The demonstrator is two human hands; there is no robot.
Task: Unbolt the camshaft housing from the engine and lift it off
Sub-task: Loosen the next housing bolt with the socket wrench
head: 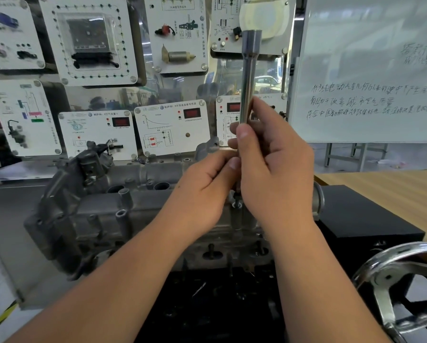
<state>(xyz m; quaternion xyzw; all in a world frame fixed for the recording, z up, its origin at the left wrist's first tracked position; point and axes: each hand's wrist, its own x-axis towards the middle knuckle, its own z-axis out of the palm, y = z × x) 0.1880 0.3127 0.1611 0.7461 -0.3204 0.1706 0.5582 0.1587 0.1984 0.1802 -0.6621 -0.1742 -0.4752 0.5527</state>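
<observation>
Unbolting step: right hand (276,169) and left hand (207,186) both pinch the long steel extension bar (248,80) upright over a bolt (237,203) at 3 o'clock on the grey cast-aluminium camshaft housing (96,214). Next, I think: spin it out.

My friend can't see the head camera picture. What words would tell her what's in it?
Two bare hands hold an upright metal tool over a bolt on a grey engine: the right hand grips the shaft, and the left hand pinches it lower down. Behind are display panels and a whiteboard; a metal handwheel sits at lower right.
</observation>
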